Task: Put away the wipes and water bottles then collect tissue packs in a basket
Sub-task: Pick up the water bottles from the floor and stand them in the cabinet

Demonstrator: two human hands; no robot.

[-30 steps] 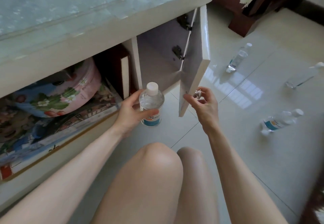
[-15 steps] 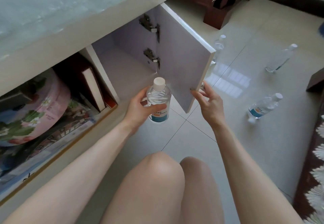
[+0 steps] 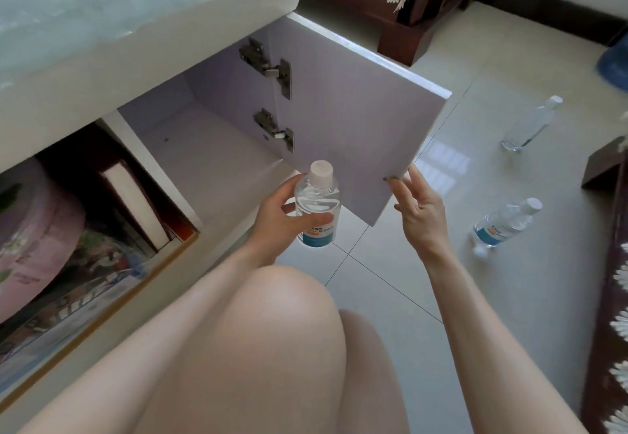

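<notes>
The cabinet door point(image 3: 353, 117) is your biggest hazard: it stands swung wide, and your right hand point(image 3: 419, 211) only rests loose, fingers spread, against its lower outer corner, gripping nothing. If that hand slips off, I judge the door could swing back toward the opening and knock the water bottle point(image 3: 317, 207) as you pass it in. Behind the door, the open compartment point(image 3: 204, 158) looks bare, pale floor and walls with two hinges on the door side, so nothing in there should block you; its deeper corners are hard to read. The compartment beyond it, on the far side of the white divider from the door, is crowded: a pink floral bundle point(image 3: 37, 216), a thick book point(image 3: 136, 202) standing on edge, and flat printed items beneath. Aim wrongly and the bottle would land among those. Your left hand point(image 3: 277, 217) is wrapped around the bottle's body, thumb across the front above the blue label, holding it upright just in front of the door's lower edge, over the floor point(image 3: 407, 280) rather than over the cabinet. It holds clear liquid under a white cap; a wet or loose grip could drop it onto the tile. Past the door's outer edge, two more bottles lie on the floor, one labelled point(image 3: 506, 223) nearer you, one clear point(image 3: 531, 124) farther off; mind them when you shift your knees.
</notes>
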